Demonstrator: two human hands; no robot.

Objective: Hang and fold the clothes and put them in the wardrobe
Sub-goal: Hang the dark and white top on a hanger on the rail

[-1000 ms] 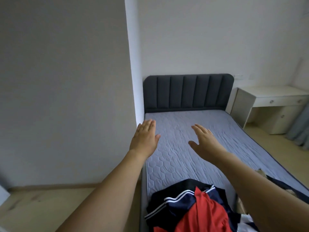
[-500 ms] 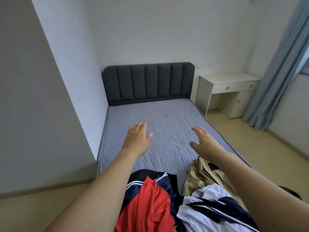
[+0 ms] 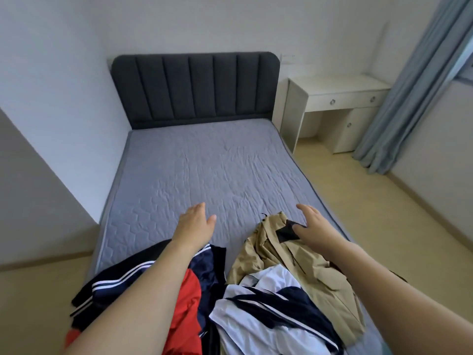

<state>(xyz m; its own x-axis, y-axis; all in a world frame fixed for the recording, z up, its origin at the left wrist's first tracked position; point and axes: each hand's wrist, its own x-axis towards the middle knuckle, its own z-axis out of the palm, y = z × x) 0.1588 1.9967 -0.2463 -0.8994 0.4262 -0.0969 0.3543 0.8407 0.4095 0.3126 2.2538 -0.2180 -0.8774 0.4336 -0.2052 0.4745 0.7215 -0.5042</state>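
Both hands empty, fingers straight: left hand (image 3: 194, 224), right hand (image 3: 313, 226). Take tan jacket (image 3: 294, 254) at 1 o'clock by collar; spread flat on mattress (image 3: 204, 170).

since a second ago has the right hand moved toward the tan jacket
Yes. The right hand was over bare mattress further up the bed; now it hovers by the tan jacket collar, nearer the foot. The camera also swung, so part of this is apparent.
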